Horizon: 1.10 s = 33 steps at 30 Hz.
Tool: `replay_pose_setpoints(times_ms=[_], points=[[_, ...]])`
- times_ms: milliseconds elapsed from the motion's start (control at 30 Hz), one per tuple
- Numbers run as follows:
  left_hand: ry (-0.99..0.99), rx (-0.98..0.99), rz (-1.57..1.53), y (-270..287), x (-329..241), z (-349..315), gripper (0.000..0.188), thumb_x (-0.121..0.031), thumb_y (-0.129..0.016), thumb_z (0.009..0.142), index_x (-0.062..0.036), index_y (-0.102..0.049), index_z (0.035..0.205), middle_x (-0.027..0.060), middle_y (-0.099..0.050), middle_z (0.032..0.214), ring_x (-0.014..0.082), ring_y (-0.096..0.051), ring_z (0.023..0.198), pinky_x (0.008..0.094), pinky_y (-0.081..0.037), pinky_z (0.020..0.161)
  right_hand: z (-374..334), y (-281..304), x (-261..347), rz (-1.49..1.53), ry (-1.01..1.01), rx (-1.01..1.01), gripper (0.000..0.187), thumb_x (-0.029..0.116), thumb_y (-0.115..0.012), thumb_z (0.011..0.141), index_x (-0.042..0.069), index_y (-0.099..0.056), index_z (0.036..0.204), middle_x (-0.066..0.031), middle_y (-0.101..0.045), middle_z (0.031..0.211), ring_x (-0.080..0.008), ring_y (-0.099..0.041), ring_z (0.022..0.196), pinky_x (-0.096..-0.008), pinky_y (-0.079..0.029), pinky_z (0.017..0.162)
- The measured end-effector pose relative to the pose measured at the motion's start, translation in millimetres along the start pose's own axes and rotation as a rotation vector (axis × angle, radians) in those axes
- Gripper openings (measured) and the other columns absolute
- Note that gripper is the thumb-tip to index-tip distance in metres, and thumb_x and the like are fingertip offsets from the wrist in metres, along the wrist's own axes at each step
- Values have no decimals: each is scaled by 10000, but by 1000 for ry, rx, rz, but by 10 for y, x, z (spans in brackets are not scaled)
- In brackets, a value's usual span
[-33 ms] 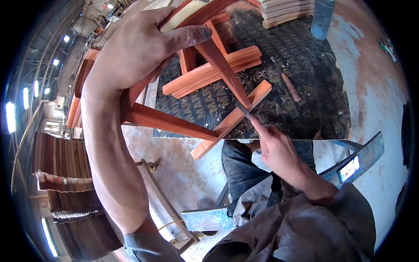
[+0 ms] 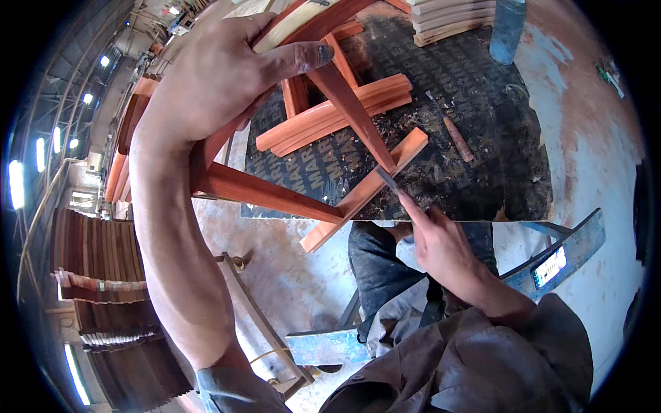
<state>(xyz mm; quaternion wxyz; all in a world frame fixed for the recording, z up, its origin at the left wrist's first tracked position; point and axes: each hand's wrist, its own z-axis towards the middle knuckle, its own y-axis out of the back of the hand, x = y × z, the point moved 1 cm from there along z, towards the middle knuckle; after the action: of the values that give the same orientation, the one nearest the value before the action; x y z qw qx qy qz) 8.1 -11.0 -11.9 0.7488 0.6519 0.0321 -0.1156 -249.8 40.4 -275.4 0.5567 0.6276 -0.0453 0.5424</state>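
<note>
Left hand (image 2: 220,76) clamps the reddish wooden frame (image 2: 275,196) at upper left; right hand (image 2: 441,241), fingers pinched shut on a thin blade (image 2: 387,179), works its centre joint, where a slip could gouge wood or nick the steadying hand

- a wooden frame of crossed rails (image 2: 296,196) is held above a mat (image 2: 482,151) laid on the floor.
- the left hand (image 2: 220,82) is wrapped around the frame's upper left part, at the top left of the view.
- the right hand (image 2: 441,244) is placed below the frame's right end, with a thin blade (image 2: 387,179) set against the joint there.
- a stack of loose rails (image 2: 337,113) lies on the mat behind the frame.
- a chisel-like tool (image 2: 454,134) lies on the mat to the right of that stack.
- a cylindrical container (image 2: 508,27) stands at the far right edge of the mat.
- stacked slats (image 2: 103,275) are piled at the left.
</note>
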Motion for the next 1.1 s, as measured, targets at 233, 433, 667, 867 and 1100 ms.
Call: replay_pose_setpoints(times_ms=[233,433,667,867,1100], points=[[119,15,-73,30,-68,92,585,-564,-728,928,-27,-739,1158,50,-654,688,143,-635,609,316,-486,596,-222,187,47,184,113,-60,622,-7,-603,934,74,-478,1539,-227,-631,913,-388,-667,764,-482,-543,693],[200,-33,42,0,-324,367,605,-587,-711,939,9,-677,1044,72,-650,689,107,-635,601,262,-477,544,-106,-23,198,253,78,12,623,-31,-588,928,69,-475,1532,-225,-659,946,-388,-665,829,-478,-536,751],[-30,26,-322,-10,-139,-160,598,-359,-706,993,25,-524,1414,45,-623,747,101,-624,617,250,-515,563,-247,-175,76,138,48,89,660,-15,-600,928,81,-442,1562,-242,-648,949,-408,-652,848,-491,-529,777],[147,91,-374,35,-282,-168,726,-368,-718,985,45,-445,1517,44,-609,684,121,-613,510,232,-479,476,0,-236,155,153,30,81,585,5,-628,929,42,-512,1501,-241,-651,932,-407,-668,770,-487,-537,659],[109,65,-331,44,-235,-139,752,-377,-725,973,56,-440,1518,40,-610,678,110,-597,490,233,-483,473,118,-248,184,146,-14,94,554,21,-630,937,58,-542,1482,-221,-639,889,-407,-655,742,-503,-524,636]])
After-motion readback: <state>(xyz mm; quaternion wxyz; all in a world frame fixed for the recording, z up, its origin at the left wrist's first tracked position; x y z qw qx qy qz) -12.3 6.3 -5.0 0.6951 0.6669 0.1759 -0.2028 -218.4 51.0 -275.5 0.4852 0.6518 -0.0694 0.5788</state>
